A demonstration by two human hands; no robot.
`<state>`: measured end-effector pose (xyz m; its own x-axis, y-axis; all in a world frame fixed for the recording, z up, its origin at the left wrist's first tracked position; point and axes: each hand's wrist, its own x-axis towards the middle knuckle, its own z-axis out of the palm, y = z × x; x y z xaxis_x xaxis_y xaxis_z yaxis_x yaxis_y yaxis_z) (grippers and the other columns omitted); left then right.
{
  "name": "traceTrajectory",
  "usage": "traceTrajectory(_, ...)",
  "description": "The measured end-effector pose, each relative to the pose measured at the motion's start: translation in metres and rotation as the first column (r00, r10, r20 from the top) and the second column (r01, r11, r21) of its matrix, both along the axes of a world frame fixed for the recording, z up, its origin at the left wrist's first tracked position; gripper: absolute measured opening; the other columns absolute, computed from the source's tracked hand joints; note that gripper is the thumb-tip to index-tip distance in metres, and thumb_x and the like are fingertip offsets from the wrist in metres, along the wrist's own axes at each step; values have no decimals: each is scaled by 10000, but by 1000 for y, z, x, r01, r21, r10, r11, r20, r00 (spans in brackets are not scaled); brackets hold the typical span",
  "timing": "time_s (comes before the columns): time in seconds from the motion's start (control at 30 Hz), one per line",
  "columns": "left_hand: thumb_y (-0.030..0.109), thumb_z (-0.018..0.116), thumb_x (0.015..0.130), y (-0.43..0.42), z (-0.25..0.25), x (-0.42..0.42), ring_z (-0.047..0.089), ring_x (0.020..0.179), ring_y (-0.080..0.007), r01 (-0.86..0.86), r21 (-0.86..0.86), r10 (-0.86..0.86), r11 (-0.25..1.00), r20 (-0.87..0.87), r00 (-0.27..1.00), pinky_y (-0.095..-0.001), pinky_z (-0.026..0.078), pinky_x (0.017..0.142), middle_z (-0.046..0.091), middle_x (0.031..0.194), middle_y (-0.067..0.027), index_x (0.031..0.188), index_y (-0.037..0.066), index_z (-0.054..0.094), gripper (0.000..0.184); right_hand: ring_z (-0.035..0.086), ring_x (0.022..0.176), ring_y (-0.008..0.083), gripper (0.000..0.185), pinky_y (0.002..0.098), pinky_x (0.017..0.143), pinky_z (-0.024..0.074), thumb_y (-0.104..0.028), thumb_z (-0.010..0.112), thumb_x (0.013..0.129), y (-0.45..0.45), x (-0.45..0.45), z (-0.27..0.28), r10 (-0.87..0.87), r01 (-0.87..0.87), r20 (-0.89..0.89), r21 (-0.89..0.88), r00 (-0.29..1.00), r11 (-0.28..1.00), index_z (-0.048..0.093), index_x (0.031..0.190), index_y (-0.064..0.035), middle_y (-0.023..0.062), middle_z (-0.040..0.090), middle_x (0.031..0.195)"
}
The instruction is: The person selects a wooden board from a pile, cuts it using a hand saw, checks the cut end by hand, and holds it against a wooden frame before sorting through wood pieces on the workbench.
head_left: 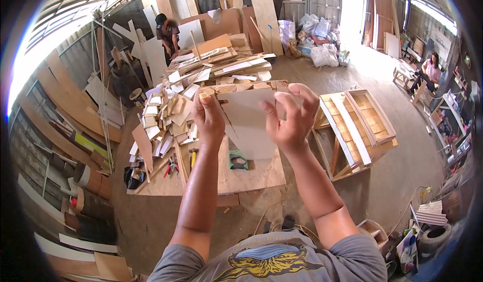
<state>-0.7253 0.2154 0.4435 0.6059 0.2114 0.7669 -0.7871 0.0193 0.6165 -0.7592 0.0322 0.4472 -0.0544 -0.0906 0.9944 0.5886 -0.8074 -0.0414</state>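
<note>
A pale board (249, 113) with a rough wooden top edge stands in front of me, with a dark narrow gap near its left side. My left hand (208, 121) grips its upper left edge, the thumb on the near side. At the upper right corner is my right hand (291, 118), its fingers bent and apart; contact with the board is unclear. Below the board, a green saw handle (238, 160) lies on the wooden worktable (251, 180). A yellow-handled tool (193, 157) and red-handled pliers (167, 171) lie further left.
Piled wood offcuts (178, 106) cover the table's left and far parts. A slatted wooden frame (354, 126) stands at the right. One person (168, 35) is behind the pile, and another (431, 71) sits far right. White bags (323, 54) lie at the back.
</note>
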Motion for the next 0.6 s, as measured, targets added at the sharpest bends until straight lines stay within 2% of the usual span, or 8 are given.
traceTrajectory(0.07, 485, 434, 1085, 2, -1, -2, 477, 777, -56, -1, 1, 1, 1000, -8, 1000, -231, 416, 696, 552, 840, 31, 984, 48, 559, 466, 557, 1087, 298, 418, 434, 922, 444, -301, 852, 807, 11, -16, 14, -107, 106, -10, -98, 994, 990, 661, 1149, -155, 98, 590, 1141)
traceTrajectory(0.1, 483, 434, 1086, 4, -3, 0, 473, 772, -60, -21, 24, 21, 999, -2, 1000, -233, 414, 689, 543, 832, 31, 975, 47, 556, 465, 537, 1142, 298, 399, 471, 1002, 395, -360, 835, 807, 16, -12, 13, -94, 89, -39, -114, 995, 989, 677, 1130, -186, 82, 586, 1172)
traceTrajectory(0.17, 467, 434, 1091, 5, -2, 1, 455, 756, -74, -85, 65, 83, 994, 44, 996, -247, 403, 671, 513, 810, 29, 950, 46, 551, 460, 538, 1141, 303, 415, 480, 1001, 401, -351, 843, 795, 22, -7, 14, -104, 98, -37, -127, 994, 987, 670, 1133, -184, 83, 583, 1177)
traceTrajectory(0.23, 462, 429, 1093, 3, -2, -1, 450, 757, -76, -51, 38, 50, 998, 28, 998, -250, 398, 673, 512, 811, 28, 948, 44, 548, 458, 547, 1112, 310, 448, 507, 1007, 401, -359, 863, 770, 24, 1, 12, -109, 106, -19, -140, 994, 985, 643, 1104, -157, 79, 579, 1158)
traceTrajectory(0.37, 460, 436, 1091, 3, -2, -6, 455, 778, -79, -59, 32, 58, 998, 35, 998, -250, 406, 705, 525, 824, 21, 953, 32, 557, 466, 549, 1070, 310, 504, 509, 1001, 399, -365, 894, 736, 25, 6, 15, 24, -23, 5, -149, 1000, 989, 589, 1047, -111, 82, 572, 1114)
traceTrajectory(0.6, 476, 452, 1083, 7, -3, -5, 473, 803, -81, -20, 46, 17, 999, 56, 998, -249, 417, 725, 554, 868, 8, 982, 23, 571, 480, 541, 1040, 294, 517, 495, 981, 392, -373, 902, 728, 30, 8, 15, 45, -44, 6, -117, 999, 992, 571, 1028, -112, 77, 567, 1084)
